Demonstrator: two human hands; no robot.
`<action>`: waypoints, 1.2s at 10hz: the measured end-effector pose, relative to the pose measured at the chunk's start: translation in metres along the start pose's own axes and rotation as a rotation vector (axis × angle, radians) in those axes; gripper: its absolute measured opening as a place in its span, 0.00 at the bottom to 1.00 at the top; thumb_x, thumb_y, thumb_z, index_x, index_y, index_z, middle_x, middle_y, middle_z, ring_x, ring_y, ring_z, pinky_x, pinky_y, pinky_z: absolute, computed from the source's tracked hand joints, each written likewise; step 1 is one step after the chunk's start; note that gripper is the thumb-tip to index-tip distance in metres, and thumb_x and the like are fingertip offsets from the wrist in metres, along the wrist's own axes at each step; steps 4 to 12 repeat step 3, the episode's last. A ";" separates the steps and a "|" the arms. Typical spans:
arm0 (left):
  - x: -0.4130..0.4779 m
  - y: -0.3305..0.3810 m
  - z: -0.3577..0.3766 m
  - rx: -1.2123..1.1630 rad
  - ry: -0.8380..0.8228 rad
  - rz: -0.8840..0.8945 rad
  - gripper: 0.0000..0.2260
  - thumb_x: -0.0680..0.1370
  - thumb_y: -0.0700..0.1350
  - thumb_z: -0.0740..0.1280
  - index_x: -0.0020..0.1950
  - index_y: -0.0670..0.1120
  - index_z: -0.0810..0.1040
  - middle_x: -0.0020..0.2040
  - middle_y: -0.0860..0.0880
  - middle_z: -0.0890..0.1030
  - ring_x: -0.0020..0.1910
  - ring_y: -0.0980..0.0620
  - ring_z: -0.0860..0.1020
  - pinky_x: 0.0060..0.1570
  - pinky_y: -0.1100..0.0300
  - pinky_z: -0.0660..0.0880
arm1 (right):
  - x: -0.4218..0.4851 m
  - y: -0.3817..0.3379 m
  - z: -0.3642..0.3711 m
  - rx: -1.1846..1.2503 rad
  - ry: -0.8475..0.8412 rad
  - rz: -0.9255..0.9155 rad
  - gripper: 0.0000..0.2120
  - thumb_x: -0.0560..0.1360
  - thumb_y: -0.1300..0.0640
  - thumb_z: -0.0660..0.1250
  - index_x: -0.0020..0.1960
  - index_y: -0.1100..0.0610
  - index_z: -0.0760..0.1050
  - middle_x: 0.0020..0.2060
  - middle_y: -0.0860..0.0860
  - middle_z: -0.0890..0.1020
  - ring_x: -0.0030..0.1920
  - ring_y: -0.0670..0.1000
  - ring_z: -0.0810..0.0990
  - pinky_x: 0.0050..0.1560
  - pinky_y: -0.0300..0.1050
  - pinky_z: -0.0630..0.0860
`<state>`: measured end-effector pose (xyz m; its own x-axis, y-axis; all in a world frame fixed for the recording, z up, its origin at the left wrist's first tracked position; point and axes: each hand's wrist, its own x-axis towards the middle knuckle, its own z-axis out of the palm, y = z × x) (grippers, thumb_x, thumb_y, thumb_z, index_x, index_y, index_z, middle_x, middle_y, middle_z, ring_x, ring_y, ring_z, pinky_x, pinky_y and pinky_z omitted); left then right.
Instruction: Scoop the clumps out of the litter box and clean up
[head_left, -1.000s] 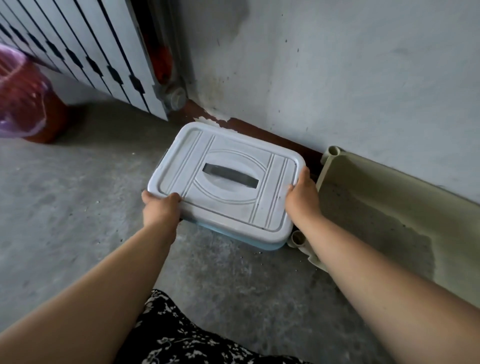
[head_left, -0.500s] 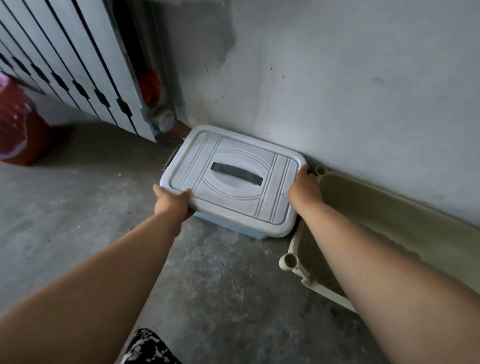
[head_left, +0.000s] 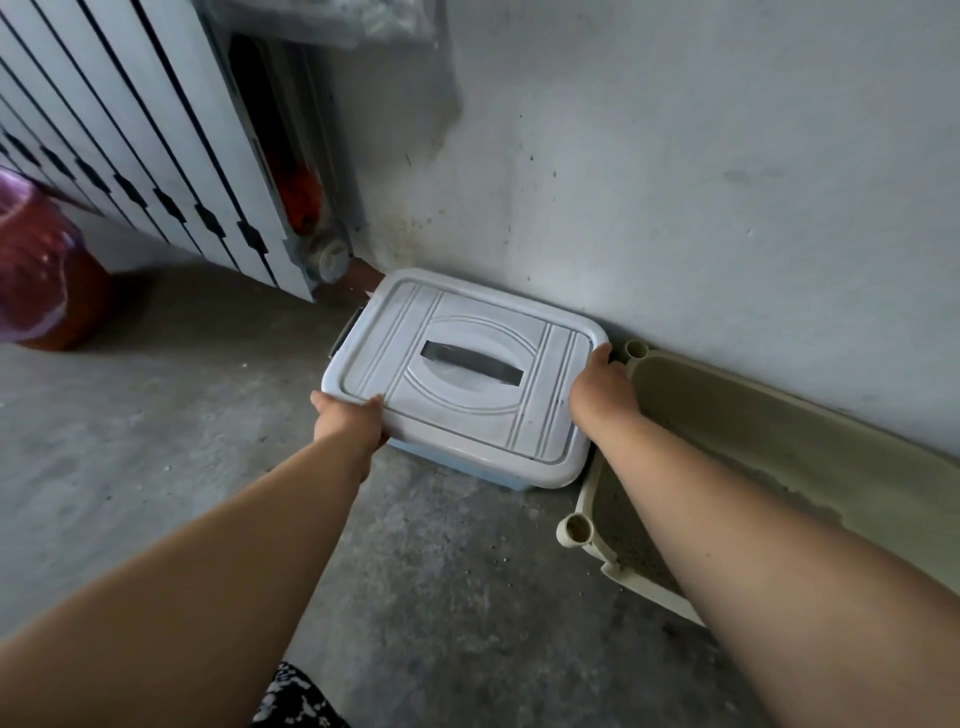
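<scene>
While both forearms reach forward over the grey concrete floor (head_left: 182, 415), the left hand (head_left: 349, 422) grips the near-left rim of the white lid (head_left: 467, 379) of a pale blue storage box (head_left: 457, 467), and the right hand (head_left: 602, 389) clasps the lid's right edge. Just beside the box on the right lies the beige litter box (head_left: 831, 467), holding grey litter, with both containers set against the stained white wall (head_left: 675, 182). Farther left stand a white radiator (head_left: 130, 145) and a reddish bin (head_left: 47, 280) lined with a pink bag.
</scene>
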<state>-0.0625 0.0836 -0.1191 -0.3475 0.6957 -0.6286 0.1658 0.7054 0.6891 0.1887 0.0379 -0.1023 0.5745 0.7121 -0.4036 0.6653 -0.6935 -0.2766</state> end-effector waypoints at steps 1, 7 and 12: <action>-0.008 0.008 0.004 0.336 0.106 0.025 0.36 0.77 0.55 0.64 0.78 0.49 0.48 0.73 0.40 0.59 0.67 0.37 0.67 0.62 0.45 0.70 | -0.001 -0.002 -0.008 -0.095 0.004 -0.014 0.29 0.78 0.65 0.55 0.76 0.65 0.48 0.71 0.63 0.59 0.67 0.62 0.66 0.62 0.51 0.72; -0.057 0.047 0.014 0.705 0.042 0.380 0.30 0.77 0.59 0.62 0.76 0.52 0.55 0.74 0.44 0.54 0.72 0.40 0.57 0.71 0.46 0.58 | -0.012 -0.009 -0.061 -0.115 0.086 -0.161 0.19 0.75 0.61 0.58 0.65 0.61 0.68 0.63 0.59 0.69 0.64 0.61 0.70 0.62 0.51 0.70; -0.057 0.047 0.014 0.705 0.042 0.380 0.30 0.77 0.59 0.62 0.76 0.52 0.55 0.74 0.44 0.54 0.72 0.40 0.57 0.71 0.46 0.58 | -0.012 -0.009 -0.061 -0.115 0.086 -0.161 0.19 0.75 0.61 0.58 0.65 0.61 0.68 0.63 0.59 0.69 0.64 0.61 0.70 0.62 0.51 0.70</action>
